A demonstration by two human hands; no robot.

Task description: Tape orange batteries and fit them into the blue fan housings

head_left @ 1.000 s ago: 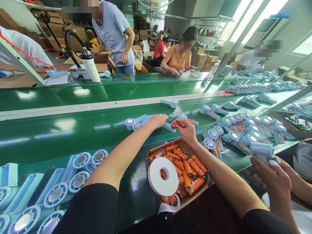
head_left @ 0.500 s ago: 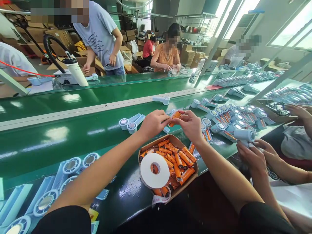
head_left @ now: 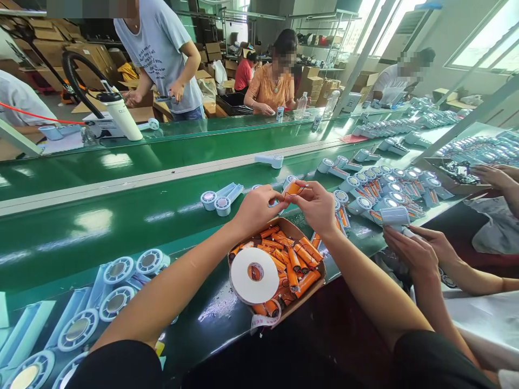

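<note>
Above a cardboard box, my right hand pinches an orange cylindrical battery with thin wires. My left hand is closed too, its fingertips meeting the right ones at the battery's lower end; exactly what part they grip is partly hidden. Below both hands, the box holds many more orange batteries. A large roll of white tape lies on top of them, with its loose printed end hanging over the box's front edge.
Light-blue fan housings lie at lower left, and two more are beyond my left hand. Rows of housings with orange batteries fill the right. A co-worker's hands hold a housing there. Other people work across the green bench.
My hands stay together on the battery with only slight finger shifts. The view has tilted a little. Across the bench, the person in orange has moved their hands apart.
</note>
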